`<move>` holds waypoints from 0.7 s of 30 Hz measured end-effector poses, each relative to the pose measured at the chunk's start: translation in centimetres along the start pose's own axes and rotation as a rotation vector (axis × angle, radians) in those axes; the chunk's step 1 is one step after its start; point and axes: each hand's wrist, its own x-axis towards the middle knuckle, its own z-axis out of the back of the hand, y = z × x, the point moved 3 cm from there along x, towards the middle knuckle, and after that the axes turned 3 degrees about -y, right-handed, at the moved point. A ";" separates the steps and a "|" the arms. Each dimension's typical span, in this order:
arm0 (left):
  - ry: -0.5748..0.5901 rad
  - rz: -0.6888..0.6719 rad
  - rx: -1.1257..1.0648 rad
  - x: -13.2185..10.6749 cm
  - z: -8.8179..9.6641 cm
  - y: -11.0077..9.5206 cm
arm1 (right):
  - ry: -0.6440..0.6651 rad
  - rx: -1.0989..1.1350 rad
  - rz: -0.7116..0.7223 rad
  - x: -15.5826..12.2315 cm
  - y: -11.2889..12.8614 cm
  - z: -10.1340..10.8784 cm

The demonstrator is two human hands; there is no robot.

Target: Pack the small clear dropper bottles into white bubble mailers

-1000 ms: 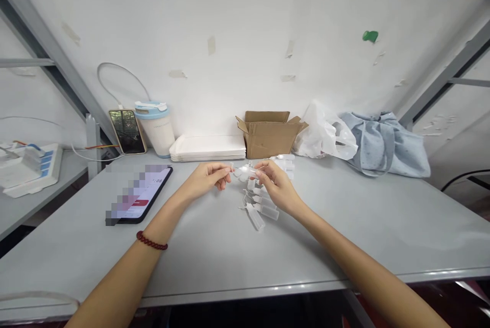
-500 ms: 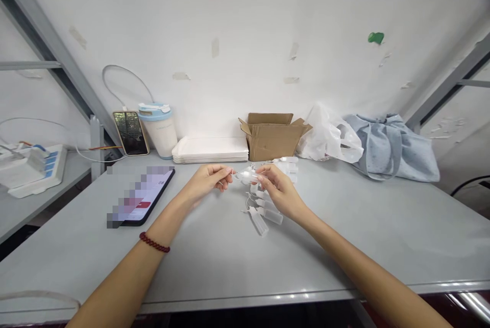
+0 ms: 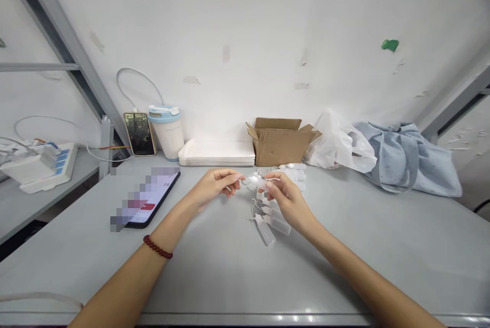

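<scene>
The fingers of the right hand (image 3: 289,199) are closed around a small translucent bottle (image 3: 257,182), over the counter (image 3: 225,272), nearer its back edge. The left hand (image 3: 220,184) pinches narrowly a thin piece (image 3: 242,177) at its nozzle end, too small to identify. Similar bottles (image 3: 265,230) lie beneath, partly hidden by the right hand. A cardboard box (image 3: 278,148) stands along the back edge.

At least five small squeeze bottles (image 3: 265,230) overlap, exact number unclear. Two smartphones (image 3: 158,198), one tumbler (image 3: 168,136), one cardboard box (image 3: 281,148), one plastic bag (image 3: 333,142), one blue cloth bag (image 3: 432,165), one bracelet (image 3: 157,247).
</scene>
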 end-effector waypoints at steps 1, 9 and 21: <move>-0.003 -0.006 0.009 0.0 0.0 0.0 | 0.003 0.008 -0.011 -0.1 0.1 0.0; 0.011 -0.027 0.067 -0.4 -0.2 -0.7 | 0.016 0.015 -0.055 -0.2 0.4 -0.1; -0.018 -0.084 0.109 -0.4 -0.2 -1.0 | 0.006 0.007 -0.026 -0.5 0.7 -0.3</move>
